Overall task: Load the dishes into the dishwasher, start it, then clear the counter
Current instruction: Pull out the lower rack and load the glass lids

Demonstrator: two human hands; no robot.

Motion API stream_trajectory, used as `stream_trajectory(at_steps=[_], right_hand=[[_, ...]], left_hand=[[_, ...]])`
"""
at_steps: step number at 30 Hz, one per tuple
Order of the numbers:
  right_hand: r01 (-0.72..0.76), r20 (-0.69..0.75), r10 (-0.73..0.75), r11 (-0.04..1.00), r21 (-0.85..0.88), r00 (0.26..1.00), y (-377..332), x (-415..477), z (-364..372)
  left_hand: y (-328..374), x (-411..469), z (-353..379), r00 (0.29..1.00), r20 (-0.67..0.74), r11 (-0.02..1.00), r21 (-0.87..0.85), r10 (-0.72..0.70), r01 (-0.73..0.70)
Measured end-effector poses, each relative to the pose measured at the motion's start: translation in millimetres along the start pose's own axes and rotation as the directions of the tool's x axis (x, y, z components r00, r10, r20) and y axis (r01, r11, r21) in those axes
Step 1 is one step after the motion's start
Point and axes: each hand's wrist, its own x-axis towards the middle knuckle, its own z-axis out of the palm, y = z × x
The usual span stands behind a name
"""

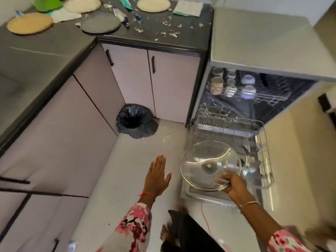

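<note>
My right hand [231,184] grips the near rim of a round glass pot lid [203,160] with a metal edge, held flat above the front of the pulled-out lower rack [227,124] of the open dishwasher [254,42]. The upper rack [269,97] holds several cups and jars [217,85]. My left hand [158,175] hovers open over the floor, fingers spread, left of the lid and holding nothing. Far off on the dark counter [45,46] lie round mats [30,22], a grey plate [101,23] and scattered scraps [169,31].
A bin lined with a black bag [135,120] stands in the floor corner by the pale cabinet doors [154,84]. The dishwasher door [209,196] is lowered at my right. A green item [48,4] and paper sheets [188,8] lie on the counter.
</note>
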Motion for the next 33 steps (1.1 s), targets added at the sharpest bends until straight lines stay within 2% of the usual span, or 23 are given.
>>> stream_trajectory(at_steps=[9,15,21,27,30,33], right_hand=[[0.074,-0.19,-0.038,0.98,0.183,0.981,-20,-3,-134],[0.093,-0.273,-0.047,0.983,0.16,0.961,-77,21,-217],[0.085,-0.322,-0.068,0.996,0.04,0.944,-145,80,-283],[0.154,-0.384,-0.229,0.964,-0.217,0.894,-191,149,-306],[0.209,-0.386,-0.347,0.911,-0.356,0.855,-200,196,-302],[0.267,-0.332,-0.511,0.781,-0.565,0.793,-201,239,-290]], left_hand=[[111,4,39,0.977,0.103,0.982,-0.029,0.188,-0.186],[207,40,75,0.961,0.143,0.971,-0.011,0.238,-0.239],[282,73,117,0.95,0.22,0.975,-0.023,0.221,-0.221],[312,107,166,0.946,0.271,0.98,0.038,0.179,-0.196],[310,124,203,0.927,0.346,0.977,0.1,0.145,-0.191],[307,143,240,0.899,0.418,0.968,0.144,0.127,-0.204]])
